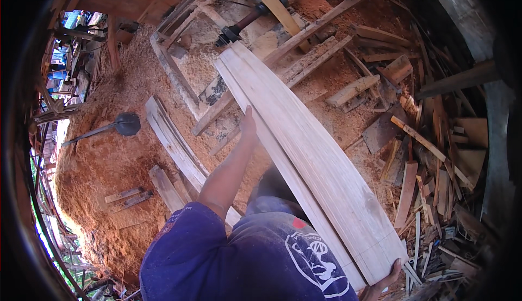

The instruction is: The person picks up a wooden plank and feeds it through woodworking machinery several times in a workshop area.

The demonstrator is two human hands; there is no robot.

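Note:
A wide pale wooden board (310,132) lies slantwise across my front, with a narrower board (283,168) along its left edge. A dark gap runs between the two. My left hand (248,124) grips the left edge toward the far end, its thumb on top and the other fingers hidden underneath. At the near right end, my right hand (387,282) is curled round the board's corner, with part of it hidden below. The boards' far end reaches over a wooden frame near a dark metal shaft (247,21).
A shovel (128,124) lies on the sawdust heap (92,176) at left. Curved wood strips (174,143) are beside my left arm. Beyond the boards stands a timber frame (182,78). Scrap wood (429,143) crowds the right side.

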